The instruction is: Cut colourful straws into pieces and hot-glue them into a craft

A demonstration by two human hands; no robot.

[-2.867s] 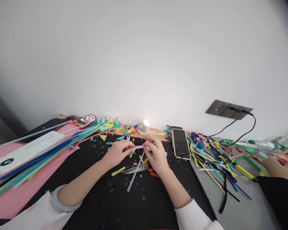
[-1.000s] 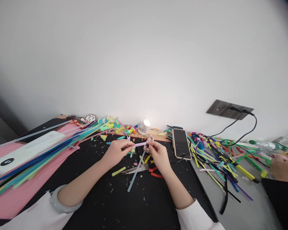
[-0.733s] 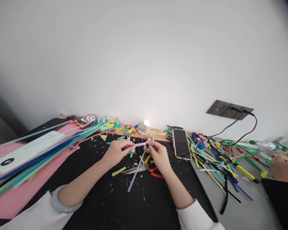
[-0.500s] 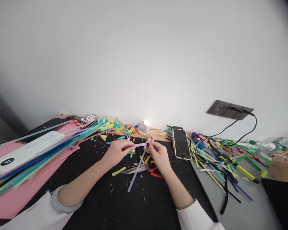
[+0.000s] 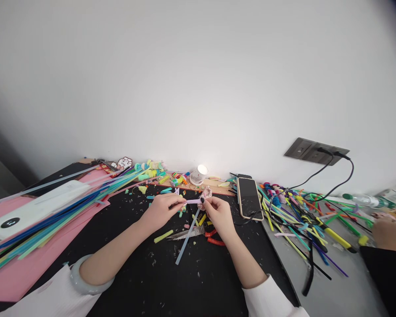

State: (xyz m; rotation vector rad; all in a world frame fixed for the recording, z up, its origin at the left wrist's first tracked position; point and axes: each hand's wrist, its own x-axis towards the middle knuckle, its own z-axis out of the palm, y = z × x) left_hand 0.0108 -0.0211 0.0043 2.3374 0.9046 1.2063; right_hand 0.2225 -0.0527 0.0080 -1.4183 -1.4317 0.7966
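Note:
A short light-purple strip, which looks like a pipe cleaner (image 5: 193, 201), is stretched between my two hands. My left hand (image 5: 163, 209) pinches its left end between thumb and fingers. At the other end, my right hand (image 5: 218, 213) closes on the strip beside a small pinkish craft piece (image 5: 206, 193) with a dark spot near my thumb. From that piece a pale blue pipe cleaner (image 5: 186, 241) slants down toward me. Below the hands lie scissors with red handles (image 5: 215, 237), and a short yellow-green pipe cleaner piece (image 5: 163, 236) rests left of their blades.
Long pipe cleaners (image 5: 69, 215) and a white box (image 5: 36, 207) lie on pink sheets at left. A paper cup (image 5: 198, 175) stands by the wall. A phone (image 5: 250, 198), yellow-handled pliers (image 5: 336, 237) and a co-worker's hand (image 5: 389, 231) are at right.
My hands stay almost in place, with only slight finger shifts on the purple strip. The co-worker's hand at the right edge moves slightly.

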